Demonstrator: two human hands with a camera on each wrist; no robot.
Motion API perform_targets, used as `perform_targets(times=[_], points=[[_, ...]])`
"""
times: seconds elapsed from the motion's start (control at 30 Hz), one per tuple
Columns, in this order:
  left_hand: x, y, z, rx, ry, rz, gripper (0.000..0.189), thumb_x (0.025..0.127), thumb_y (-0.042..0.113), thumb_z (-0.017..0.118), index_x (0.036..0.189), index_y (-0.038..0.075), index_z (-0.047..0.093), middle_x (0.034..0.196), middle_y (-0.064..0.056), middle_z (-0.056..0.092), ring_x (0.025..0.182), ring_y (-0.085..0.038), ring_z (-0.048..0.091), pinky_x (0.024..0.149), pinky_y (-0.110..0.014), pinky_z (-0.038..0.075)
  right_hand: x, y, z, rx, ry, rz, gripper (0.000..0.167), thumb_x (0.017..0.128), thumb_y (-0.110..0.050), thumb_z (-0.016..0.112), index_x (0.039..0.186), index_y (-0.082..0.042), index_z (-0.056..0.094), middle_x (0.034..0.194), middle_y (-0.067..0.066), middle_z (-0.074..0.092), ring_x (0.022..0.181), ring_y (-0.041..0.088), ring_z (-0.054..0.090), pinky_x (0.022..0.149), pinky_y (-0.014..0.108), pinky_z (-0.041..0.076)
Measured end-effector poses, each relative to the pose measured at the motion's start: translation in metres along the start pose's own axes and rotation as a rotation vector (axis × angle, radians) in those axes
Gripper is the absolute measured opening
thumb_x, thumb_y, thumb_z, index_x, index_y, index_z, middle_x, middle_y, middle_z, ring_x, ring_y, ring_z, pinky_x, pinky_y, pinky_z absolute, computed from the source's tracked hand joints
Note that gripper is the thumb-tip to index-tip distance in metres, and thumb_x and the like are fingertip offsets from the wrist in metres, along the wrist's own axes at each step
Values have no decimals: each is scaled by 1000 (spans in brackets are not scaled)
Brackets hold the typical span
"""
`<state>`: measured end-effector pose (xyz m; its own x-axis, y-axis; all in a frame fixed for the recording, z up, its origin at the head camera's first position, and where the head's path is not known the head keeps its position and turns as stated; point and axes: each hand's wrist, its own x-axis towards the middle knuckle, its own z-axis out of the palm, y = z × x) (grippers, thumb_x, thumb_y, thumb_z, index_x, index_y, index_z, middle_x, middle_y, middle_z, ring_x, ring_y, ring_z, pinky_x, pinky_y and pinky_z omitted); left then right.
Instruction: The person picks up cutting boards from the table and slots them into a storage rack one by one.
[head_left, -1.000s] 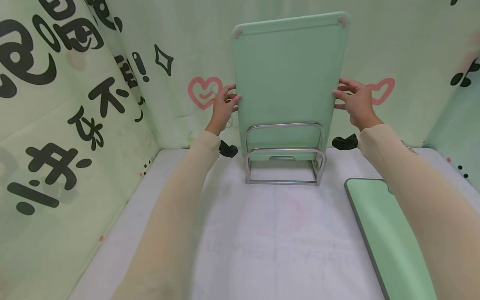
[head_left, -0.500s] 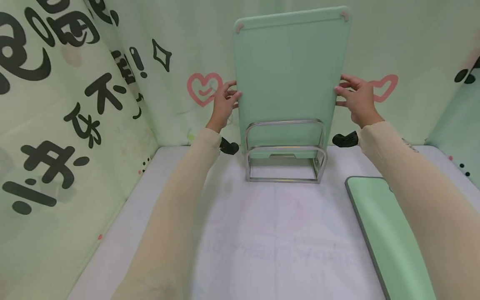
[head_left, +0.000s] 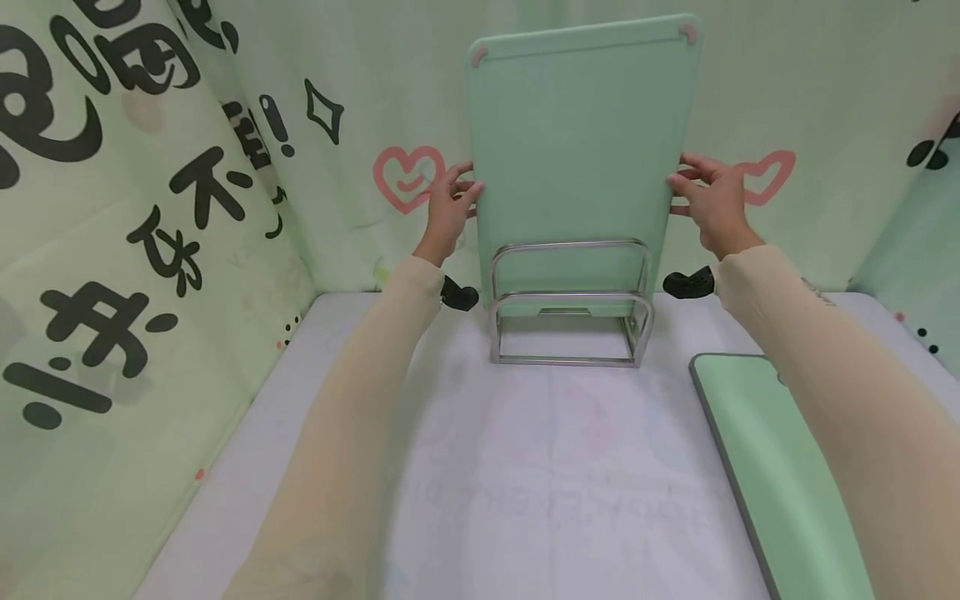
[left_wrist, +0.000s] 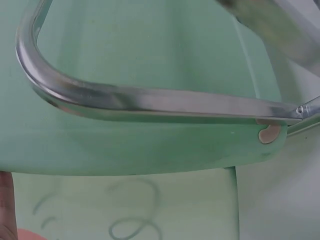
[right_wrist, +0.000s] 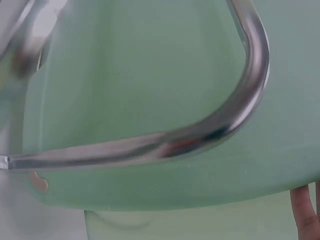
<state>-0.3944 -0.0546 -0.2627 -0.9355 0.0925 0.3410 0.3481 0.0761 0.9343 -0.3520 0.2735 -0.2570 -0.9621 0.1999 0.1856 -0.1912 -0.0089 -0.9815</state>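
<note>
A light green cutting board [head_left: 577, 150] with pinkish corner pads stands upright in a shiny metal rack [head_left: 567, 362], its lower part behind the front hoops. My left hand [head_left: 448, 208] grips the board's left edge, thumb at the front and fingers reaching round the side. On the opposite edge, my right hand [head_left: 708, 200] holds it the same way at about equal height. The left wrist view shows the rack's bent tube [left_wrist: 165, 103] crossing the board, with one finger at its edge. Fingertips [right_wrist: 302, 210] touch the board's edge in the right wrist view.
A second green board [head_left: 780, 475] with a grey rim lies flat on the white tabletop [head_left: 555, 483] at the right, partly under my right sleeve. Printed pale green cloth [head_left: 360, 242] hangs behind and at both sides, close to the rack.
The head view shifts slightly between the first and second frames. Both hands stay on the board's edges, and the board and rack keep their places.
</note>
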Motion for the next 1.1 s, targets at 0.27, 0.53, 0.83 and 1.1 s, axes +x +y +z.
perform_targets(times=[0.27,0.53,0.83,1.1], points=[[-1,-19,-1,-94,17,-8,38,95,16,54,133,15,51,96,0,56,83,-11,58,91,-36,52,-9,9,0,-22,31,-64,41,87,-16,65,126,-6,57,89,-6,57,72,2,63,57,14,53],[-11,-23,-3,-166,-14,3,37,97,18,52,133,13,50,106,-4,57,91,-13,59,98,-40,48,-18,12,-2,75,31,-113,49,85,-15,68,131,-8,53,95,-6,61,77,5,63,58,14,54],[-24,-24,-1,-142,-8,3,38,98,16,49,136,11,48,116,-12,56,109,-25,56,101,-40,46,-29,20,-4,90,16,-163,54,83,-16,70,133,-6,51,101,-4,62,86,5,64,59,16,54],[-37,-32,-3,-123,-4,-18,37,99,16,48,134,9,49,120,-16,54,112,-29,55,99,-44,47,-39,31,-9,21,-11,-183,56,86,-16,67,135,0,46,99,-8,63,84,1,64,60,14,54]])
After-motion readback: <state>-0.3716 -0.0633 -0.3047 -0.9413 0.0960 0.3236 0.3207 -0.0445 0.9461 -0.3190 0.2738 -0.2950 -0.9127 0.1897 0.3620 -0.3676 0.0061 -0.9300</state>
